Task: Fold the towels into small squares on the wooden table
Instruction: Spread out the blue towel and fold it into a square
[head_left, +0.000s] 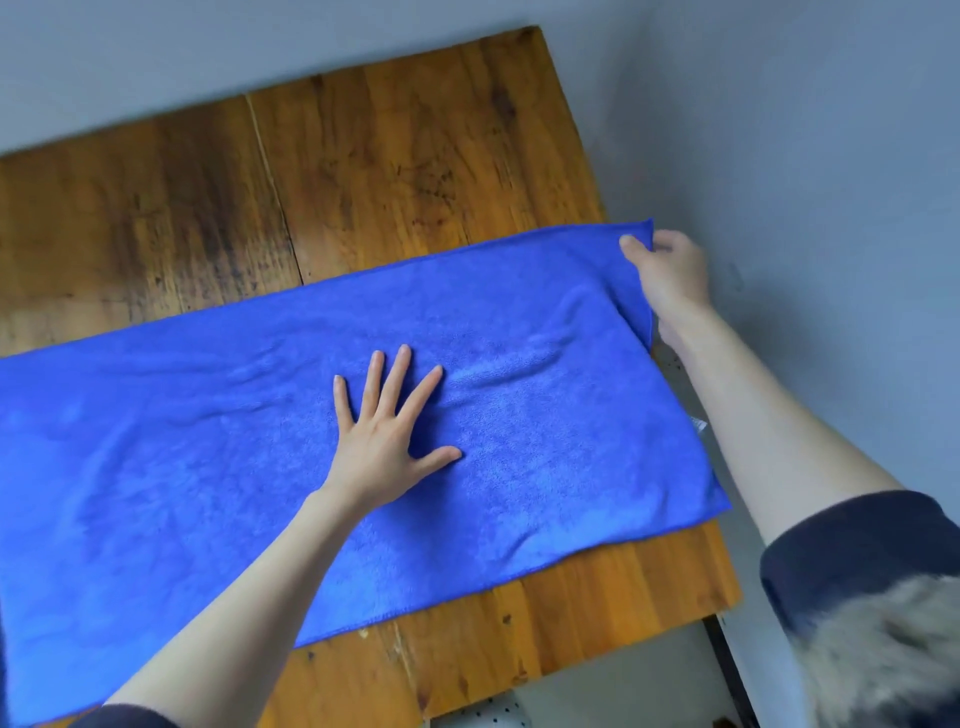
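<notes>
Blue towel (182, 441) lies flat across wooden table (363, 166), left hand (387, 431) w/ fingers spread pressing its middle, prob. as anchor, while right hand (670, 270) pinches far right corner, likely to fold it leftward.

- The wooden table (395, 171) — brown planks with dark stains and a visible seam between boards — stands against a pale wall, its right edge near a corner of the room.
- A blue towel (182, 441) lies spread flat across the table's near half, long side running left to right; its right end reaches the table's right edge — its left end runs out of view.
</notes>
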